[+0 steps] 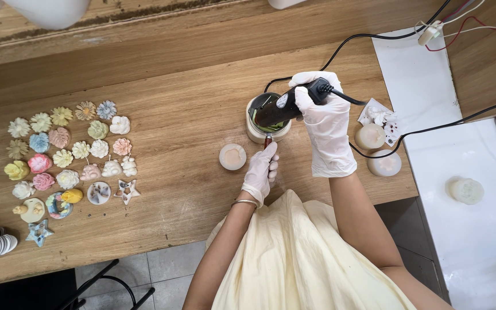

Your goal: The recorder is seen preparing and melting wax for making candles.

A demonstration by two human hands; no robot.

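Holding a black corded heat tool [287, 106] slantwise over a small round pot [268, 117] on the wooden table [190, 115].

Right gloved hand [324, 123] is wrapped tight around the tool's rear grip, cord trailing away behind it; the tool's long axis runs from that hand down-left across the pot's mouth. Left gloved hand [261, 172] sits just on the person's side of the pot, fingers pinched together on a thin reddish stick [268, 140] that rises to the pot's near rim (this hand is the closer one). A pale wax disc [232, 156] lies just left of the pot; coloured wax flowers [67, 146] are well apart, far left.
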